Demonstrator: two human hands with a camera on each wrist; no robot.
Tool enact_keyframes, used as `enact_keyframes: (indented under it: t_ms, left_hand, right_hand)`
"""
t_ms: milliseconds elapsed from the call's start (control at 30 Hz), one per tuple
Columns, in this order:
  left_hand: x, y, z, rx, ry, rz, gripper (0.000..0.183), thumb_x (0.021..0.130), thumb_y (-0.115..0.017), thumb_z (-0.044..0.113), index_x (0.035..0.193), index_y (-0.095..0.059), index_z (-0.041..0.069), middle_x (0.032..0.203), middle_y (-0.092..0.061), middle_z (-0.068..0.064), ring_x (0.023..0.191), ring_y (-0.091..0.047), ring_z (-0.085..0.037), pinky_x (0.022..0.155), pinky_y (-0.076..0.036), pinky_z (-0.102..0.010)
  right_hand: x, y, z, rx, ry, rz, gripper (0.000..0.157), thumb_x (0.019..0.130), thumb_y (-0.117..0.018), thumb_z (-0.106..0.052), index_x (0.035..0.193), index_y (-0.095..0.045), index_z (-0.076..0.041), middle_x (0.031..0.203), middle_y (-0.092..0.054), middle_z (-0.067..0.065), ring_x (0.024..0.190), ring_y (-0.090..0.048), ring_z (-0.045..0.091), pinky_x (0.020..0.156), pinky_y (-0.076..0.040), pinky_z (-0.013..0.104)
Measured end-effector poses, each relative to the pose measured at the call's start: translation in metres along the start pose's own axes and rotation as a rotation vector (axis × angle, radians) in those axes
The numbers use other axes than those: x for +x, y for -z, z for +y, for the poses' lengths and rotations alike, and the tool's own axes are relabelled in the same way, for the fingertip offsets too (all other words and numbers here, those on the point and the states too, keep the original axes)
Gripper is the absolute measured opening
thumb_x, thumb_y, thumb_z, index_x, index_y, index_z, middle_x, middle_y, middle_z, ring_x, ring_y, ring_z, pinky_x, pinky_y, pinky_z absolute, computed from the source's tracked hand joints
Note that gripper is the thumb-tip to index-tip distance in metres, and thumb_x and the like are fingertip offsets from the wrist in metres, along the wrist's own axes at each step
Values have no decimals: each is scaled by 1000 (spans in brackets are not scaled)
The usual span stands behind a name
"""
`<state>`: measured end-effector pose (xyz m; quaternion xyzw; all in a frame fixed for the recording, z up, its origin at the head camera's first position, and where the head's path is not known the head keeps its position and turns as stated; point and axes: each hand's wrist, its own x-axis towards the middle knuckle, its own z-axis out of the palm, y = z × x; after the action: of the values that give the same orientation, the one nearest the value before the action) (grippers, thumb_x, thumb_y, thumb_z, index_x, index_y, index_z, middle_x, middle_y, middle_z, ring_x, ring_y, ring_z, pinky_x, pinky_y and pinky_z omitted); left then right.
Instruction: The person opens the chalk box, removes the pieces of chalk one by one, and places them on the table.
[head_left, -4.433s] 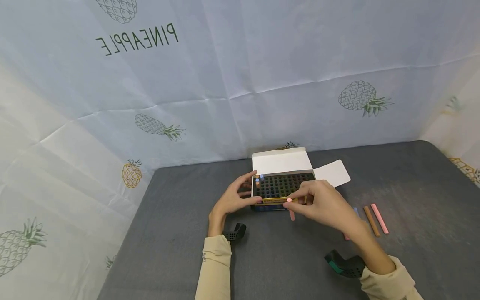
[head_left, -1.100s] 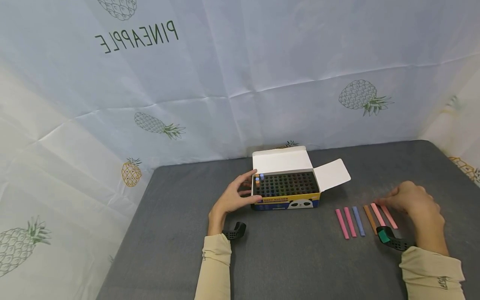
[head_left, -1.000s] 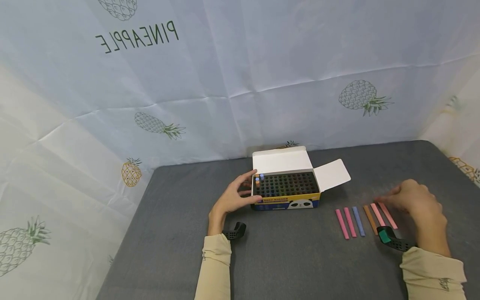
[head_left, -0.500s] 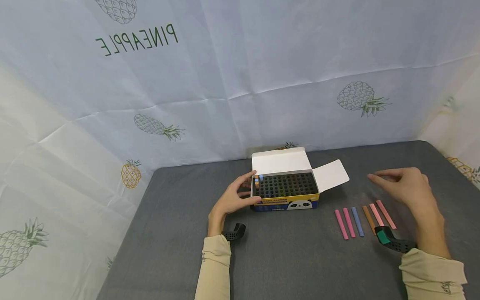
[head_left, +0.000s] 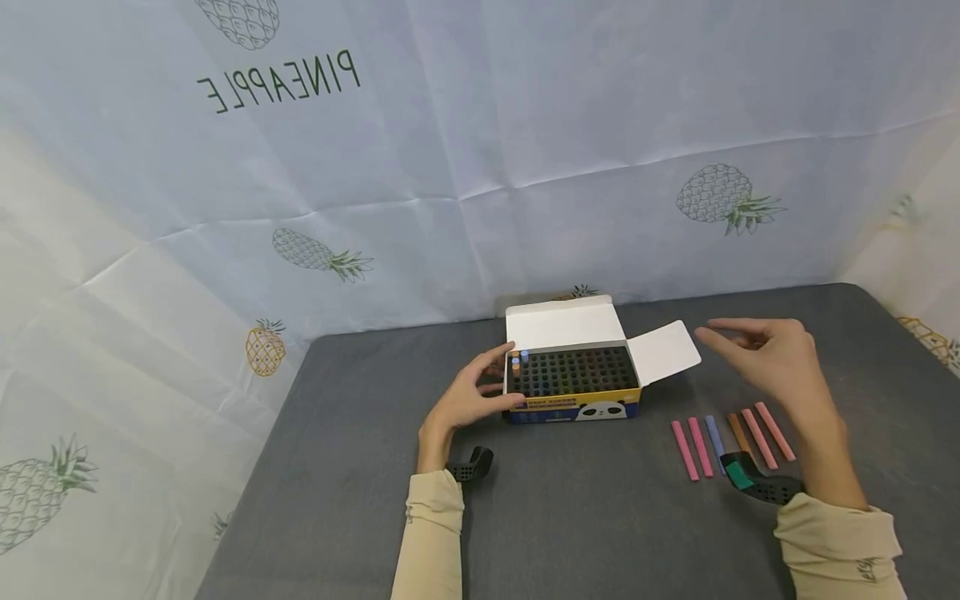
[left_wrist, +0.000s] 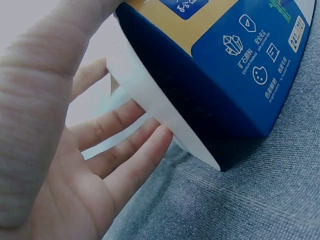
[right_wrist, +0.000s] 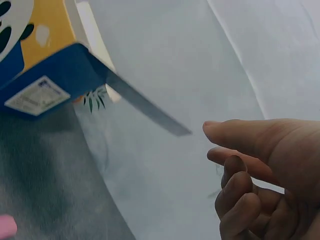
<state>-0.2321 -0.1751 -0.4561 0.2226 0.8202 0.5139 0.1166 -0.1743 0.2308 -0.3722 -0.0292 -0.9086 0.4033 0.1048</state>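
Observation:
A blue and yellow chalk box (head_left: 558, 412) with a panda on its front stands with its lid raised. Its black tray (head_left: 577, 372) of holes carries a few orange and blue chalks (head_left: 516, 362) in the left back corner. My left hand (head_left: 467, 398) grips the box's left end, thumb at the front; in the left wrist view, fingertips touch a white end flap (left_wrist: 150, 100). Over the table by the right side flap (head_left: 663, 352), my right hand (head_left: 772, 354) is raised with thumb and index apart, holding nothing. The right wrist view shows its other fingers curled.
Pink chalks (head_left: 684, 450), a blue chalk (head_left: 715, 442) and a brown chalk (head_left: 738, 432) lie in a row on the grey table (head_left: 585, 517), right of the box. A pineapple-print curtain (head_left: 450, 167) hangs behind. Both wrists wear black camera mounts (head_left: 471, 465).
My right hand had a pink chalk at the box, then set it at the row's right end and let go. It has since moved up and left toward the flap. My left hand stayed.

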Motion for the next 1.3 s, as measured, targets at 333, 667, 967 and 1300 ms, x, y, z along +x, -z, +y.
enact_keyframes:
  t_ms: [333, 667, 967, 1300]
  left_hand:
    - [0, -1, 1, 5, 15, -9, 82, 93, -75, 15, 162, -32, 23, 154, -40, -17, 134, -49, -34, 112, -52, -48]
    - [-10, 3, 37, -5, 10, -33, 78, 93, -74, 10, 161, -34, 10, 148, -44, -24, 131, -50, -39, 111, -53, -48]
    - [-5, 1, 16, -16, -6, -7, 80, 92, -77, 18, 160, -36, 21, 148, -45, -18, 129, -52, -34, 109, -54, -48]
    - [-1, 0, 2, -9, -22, 7, 81, 90, -79, 38, 159, -38, 30, 149, -46, -12, 127, -53, -29, 109, -54, -46]
  right_hand:
    - [4, -14, -23, -9, 72, 9, 46, 97, -72, -36, 124, -73, 1, 54, -53, -7, 52, -37, 7, 48, -29, 28]
    - [7, -40, -48, 36, 202, 10, 33, 94, -76, -24, 115, -77, 2, 70, -70, 12, 56, -51, 5, 45, -37, 26]
    - [11, -80, -67, 74, 293, -68, 27, 93, -77, -17, 111, -78, 3, 67, -69, 12, 51, -50, 9, 42, -33, 25]
    - [14, -116, -83, 85, 350, -121, 25, 91, -78, -15, 109, -79, 2, 59, -65, 7, 47, -46, 9, 45, -34, 23]
